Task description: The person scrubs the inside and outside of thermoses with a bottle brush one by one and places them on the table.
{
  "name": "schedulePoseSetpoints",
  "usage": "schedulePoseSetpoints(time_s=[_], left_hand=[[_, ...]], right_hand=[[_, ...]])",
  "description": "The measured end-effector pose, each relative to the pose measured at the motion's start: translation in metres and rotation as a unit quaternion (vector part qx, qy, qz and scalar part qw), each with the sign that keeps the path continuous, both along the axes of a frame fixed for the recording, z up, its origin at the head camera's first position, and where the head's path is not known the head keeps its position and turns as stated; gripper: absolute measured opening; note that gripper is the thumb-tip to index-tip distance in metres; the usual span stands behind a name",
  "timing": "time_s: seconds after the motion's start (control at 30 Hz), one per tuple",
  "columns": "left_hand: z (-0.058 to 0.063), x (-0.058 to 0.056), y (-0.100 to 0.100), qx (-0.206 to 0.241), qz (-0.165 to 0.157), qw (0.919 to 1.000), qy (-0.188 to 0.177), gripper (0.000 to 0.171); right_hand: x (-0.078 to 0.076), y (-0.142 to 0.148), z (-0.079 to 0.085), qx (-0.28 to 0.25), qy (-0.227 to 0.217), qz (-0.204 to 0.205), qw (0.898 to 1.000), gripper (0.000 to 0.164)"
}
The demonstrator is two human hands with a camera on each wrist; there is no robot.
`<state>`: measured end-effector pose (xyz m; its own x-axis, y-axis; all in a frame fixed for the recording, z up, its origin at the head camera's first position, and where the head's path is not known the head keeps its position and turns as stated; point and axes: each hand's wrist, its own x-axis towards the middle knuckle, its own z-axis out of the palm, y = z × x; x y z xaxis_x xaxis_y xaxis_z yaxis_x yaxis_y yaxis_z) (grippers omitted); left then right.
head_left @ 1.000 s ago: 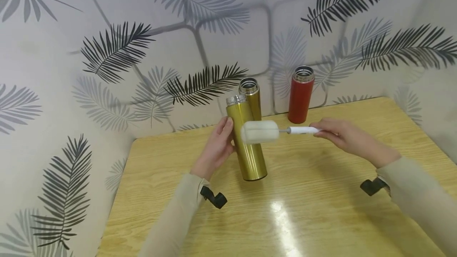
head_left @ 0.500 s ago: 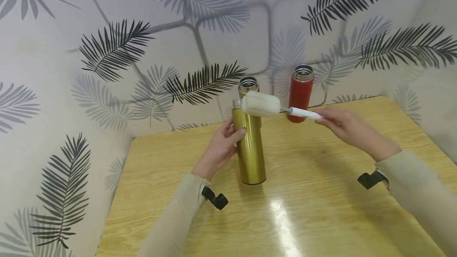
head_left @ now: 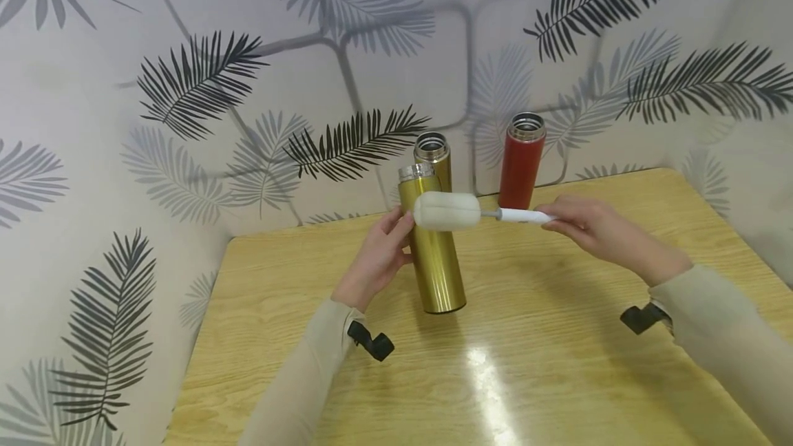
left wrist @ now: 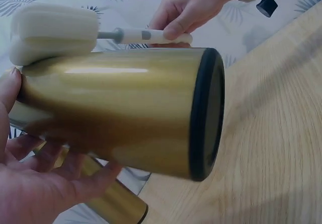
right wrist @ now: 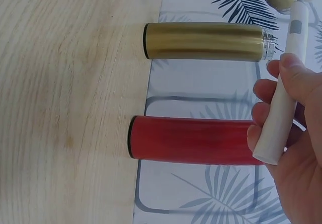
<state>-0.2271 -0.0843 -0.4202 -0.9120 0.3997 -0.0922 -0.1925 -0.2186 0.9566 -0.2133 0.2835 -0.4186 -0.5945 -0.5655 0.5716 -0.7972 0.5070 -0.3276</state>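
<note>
My left hand point(head_left: 378, 250) grips a gold thermos bottle point(head_left: 436, 267) near its upper part. The bottle is lidless, leans a little to the left and is held above the table. My right hand point(head_left: 585, 226) holds a bottle brush by its white handle point(head_left: 520, 215). The brush's cream sponge head point(head_left: 447, 210) lies sideways across the bottle's upper side, just below the neck. In the left wrist view the sponge point(left wrist: 55, 30) appears to touch the gold wall point(left wrist: 121, 103). Fingers curl round the handle point(right wrist: 279, 113) in the right wrist view.
A second lidless gold bottle point(head_left: 441, 164) stands at the table's back edge, partly hidden behind the held one. To its right stands a lidless red bottle point(head_left: 522, 164). The wooden table point(head_left: 557, 349) meets a leaf-patterned wall covering point(head_left: 248, 102).
The brush head rises to the held bottle's mouth half a second ago, then comes back down onto its side. The bottle straightens, then tilts left again. Both hands keep their hold.
</note>
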Motion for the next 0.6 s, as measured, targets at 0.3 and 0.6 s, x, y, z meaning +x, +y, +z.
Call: schedulePoseSetpoints(time_s=[0.3, 0.6], left_hand=[[-0.001, -0.005, -0.006, 0.020, 0.032, 0.9992, 0.015, 0.047], [0.003, -0.010, -0.012, 0.044, 0.063, 0.9966, 0.029, 0.045]], right_hand=[[0.007, 0.003, -0.010, 0.045, -0.045, 0.036, 0.997, 0.036], [0.010, 0.003, -0.018, 0.058, -0.054, 0.056, 0.995, 0.031]])
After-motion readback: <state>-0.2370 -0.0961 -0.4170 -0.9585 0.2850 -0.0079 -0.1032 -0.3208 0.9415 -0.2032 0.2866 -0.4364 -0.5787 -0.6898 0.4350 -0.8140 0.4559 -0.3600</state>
